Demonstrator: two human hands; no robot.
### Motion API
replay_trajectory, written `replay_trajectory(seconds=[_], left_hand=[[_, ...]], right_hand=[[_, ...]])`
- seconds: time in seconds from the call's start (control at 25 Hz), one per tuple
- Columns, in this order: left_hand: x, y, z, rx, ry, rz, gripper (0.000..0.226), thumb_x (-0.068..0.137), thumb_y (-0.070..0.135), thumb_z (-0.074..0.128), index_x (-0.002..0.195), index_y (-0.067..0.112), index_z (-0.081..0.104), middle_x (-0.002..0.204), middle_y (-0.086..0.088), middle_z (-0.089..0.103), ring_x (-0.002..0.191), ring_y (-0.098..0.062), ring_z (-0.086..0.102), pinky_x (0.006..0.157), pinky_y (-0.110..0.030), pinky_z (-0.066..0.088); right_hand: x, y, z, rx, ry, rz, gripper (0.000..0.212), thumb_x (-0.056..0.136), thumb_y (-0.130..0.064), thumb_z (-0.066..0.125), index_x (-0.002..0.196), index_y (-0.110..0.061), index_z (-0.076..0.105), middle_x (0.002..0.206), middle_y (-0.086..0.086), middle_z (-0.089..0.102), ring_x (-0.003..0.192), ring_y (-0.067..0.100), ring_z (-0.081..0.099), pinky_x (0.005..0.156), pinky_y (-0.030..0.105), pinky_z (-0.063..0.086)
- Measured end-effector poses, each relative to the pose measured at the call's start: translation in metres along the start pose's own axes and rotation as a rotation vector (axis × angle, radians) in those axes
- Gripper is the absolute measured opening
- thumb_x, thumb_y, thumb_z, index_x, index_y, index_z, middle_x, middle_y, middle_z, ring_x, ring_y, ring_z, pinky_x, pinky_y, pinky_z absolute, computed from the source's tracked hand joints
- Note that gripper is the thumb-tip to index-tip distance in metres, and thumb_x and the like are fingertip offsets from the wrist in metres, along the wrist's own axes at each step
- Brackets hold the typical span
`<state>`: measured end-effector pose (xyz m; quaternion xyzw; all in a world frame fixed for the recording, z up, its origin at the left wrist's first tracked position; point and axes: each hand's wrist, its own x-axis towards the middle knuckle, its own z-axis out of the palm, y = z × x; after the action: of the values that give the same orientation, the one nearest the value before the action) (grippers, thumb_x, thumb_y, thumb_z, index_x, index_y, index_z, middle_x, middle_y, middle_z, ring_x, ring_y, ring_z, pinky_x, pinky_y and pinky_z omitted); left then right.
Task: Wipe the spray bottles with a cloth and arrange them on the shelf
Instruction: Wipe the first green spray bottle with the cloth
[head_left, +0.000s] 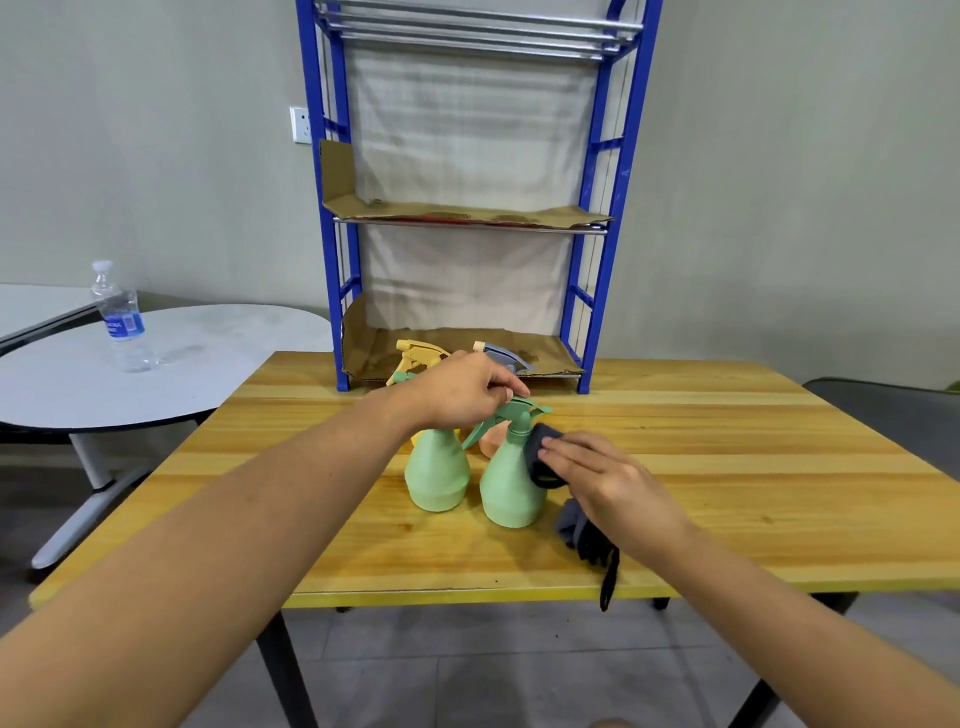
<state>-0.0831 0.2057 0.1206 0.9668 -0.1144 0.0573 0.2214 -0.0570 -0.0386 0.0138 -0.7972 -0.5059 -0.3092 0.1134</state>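
Near the front edge of the surface (363, 571) our right hand (602, 478) presses the soft grey cloth (545, 457) flat-fingered against the light, smooth green bottle (509, 493), which our left hand (467, 389) pinches steady at the trigger head, while the blue shelf (332, 208) waits at the back edge.

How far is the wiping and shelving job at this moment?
Early stage. Done: nothing visibly; the blue shelf holds no bottles. In hand: the left hand steadies the right green spray bottle by its head while the right hand presses the dark cloth on it. Left: the other green bottle and the bottles behind.
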Motion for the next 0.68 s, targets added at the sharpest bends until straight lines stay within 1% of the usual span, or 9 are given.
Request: replay_trajectory(seconds=[0.08, 0.12, 0.16, 0.24, 0.32, 0.4, 0.48, 0.6, 0.68], left_hand=[[-0.007, 0.002, 0.000, 0.006, 0.009, 0.000, 0.043, 0.100, 0.036, 0.057, 0.141, 0.023, 0.056, 0.125, 0.001, 0.069, 0.108, -0.014, 0.063, 0.092, -0.029, 0.049], [-0.012, 0.000, -0.002, 0.023, 0.010, 0.000, 0.050, 0.097, 0.042, 0.059, 0.142, 0.021, 0.054, 0.130, 0.002, 0.066, 0.116, -0.014, 0.060, 0.097, -0.031, 0.048], [-0.014, -0.002, -0.004, 0.077, 0.024, 0.008, 0.052, 0.095, 0.045, 0.062, 0.140, 0.019, 0.056, 0.130, 0.002, 0.065, 0.118, -0.015, 0.058, 0.097, -0.031, 0.048], [-0.015, -0.007, -0.006, 0.205, 0.064, 0.007, 0.045, 0.091, 0.044, 0.067, 0.128, 0.018, 0.063, 0.121, 0.002, 0.067, 0.113, -0.016, 0.060, 0.093, -0.032, 0.050], [-0.014, -0.007, -0.003, 0.222, 0.113, -0.014, 0.034, 0.090, 0.040, 0.068, 0.114, 0.017, 0.070, 0.109, -0.001, 0.072, 0.102, -0.021, 0.064, 0.088, -0.037, 0.053], [-0.012, -0.006, 0.002, 0.236, 0.167, -0.018, 0.025, 0.090, 0.040, 0.068, 0.100, 0.018, 0.073, 0.096, -0.003, 0.073, 0.093, -0.026, 0.065, 0.080, -0.038, 0.052], [-0.012, -0.008, 0.004, 0.194, 0.189, -0.053, 0.023, 0.089, 0.040, 0.068, 0.099, 0.021, 0.074, 0.092, -0.001, 0.073, 0.090, -0.025, 0.064, 0.080, -0.038, 0.051], [-0.012, -0.011, 0.005, 0.104, 0.201, -0.115, 0.024, 0.088, 0.042, 0.071, 0.105, 0.026, 0.074, 0.088, 0.007, 0.069, 0.092, -0.019, 0.063, 0.084, -0.036, 0.050], [-0.011, -0.010, 0.007, 0.107, 0.205, -0.111, 0.023, 0.088, 0.042, 0.071, 0.105, 0.027, 0.074, 0.083, 0.009, 0.065, 0.091, -0.019, 0.062, 0.084, -0.036, 0.047]], right_hand=[[0.015, 0.002, -0.020, 0.003, 0.102, 0.062, 0.055, 0.075, 0.012, 0.073, 0.127, -0.004, 0.065, 0.132, 0.009, 0.064, 0.123, 0.027, 0.057, 0.097, 0.043, 0.054], [0.025, 0.003, -0.029, -0.007, 0.138, 0.076, 0.054, 0.076, 0.012, 0.072, 0.126, -0.004, 0.066, 0.130, 0.009, 0.065, 0.122, 0.027, 0.058, 0.099, 0.042, 0.054], [0.036, 0.004, -0.035, -0.011, 0.154, 0.075, 0.052, 0.077, 0.012, 0.070, 0.126, -0.006, 0.066, 0.129, 0.009, 0.065, 0.121, 0.027, 0.058, 0.099, 0.042, 0.053], [0.058, 0.007, -0.043, -0.005, 0.109, 0.059, 0.052, 0.080, 0.011, 0.068, 0.127, -0.010, 0.066, 0.128, 0.006, 0.066, 0.122, 0.025, 0.056, 0.098, 0.043, 0.054], [0.079, 0.005, -0.045, -0.006, 0.033, 0.032, 0.053, 0.078, 0.011, 0.069, 0.125, -0.013, 0.067, 0.125, 0.003, 0.067, 0.120, 0.023, 0.057, 0.095, 0.043, 0.055], [0.093, 0.001, -0.044, 0.011, -0.026, -0.009, 0.046, 0.078, 0.006, 0.066, 0.120, -0.013, 0.069, 0.119, 0.003, 0.069, 0.114, 0.026, 0.059, 0.093, 0.041, 0.056], [0.096, -0.001, -0.044, 0.039, -0.092, -0.021, 0.038, 0.082, -0.004, 0.061, 0.117, -0.012, 0.070, 0.115, 0.004, 0.070, 0.110, 0.027, 0.059, 0.093, 0.039, 0.054], [0.088, 0.014, -0.046, 0.026, -0.180, 0.061, 0.039, 0.081, 0.004, 0.066, 0.114, -0.015, 0.071, 0.110, 0.003, 0.071, 0.106, 0.025, 0.061, 0.093, 0.038, 0.053], [0.083, 0.022, -0.050, 0.014, -0.202, 0.114, 0.042, 0.080, 0.010, 0.063, 0.111, -0.016, 0.073, 0.107, 0.002, 0.071, 0.105, 0.025, 0.062, 0.092, 0.037, 0.053]])
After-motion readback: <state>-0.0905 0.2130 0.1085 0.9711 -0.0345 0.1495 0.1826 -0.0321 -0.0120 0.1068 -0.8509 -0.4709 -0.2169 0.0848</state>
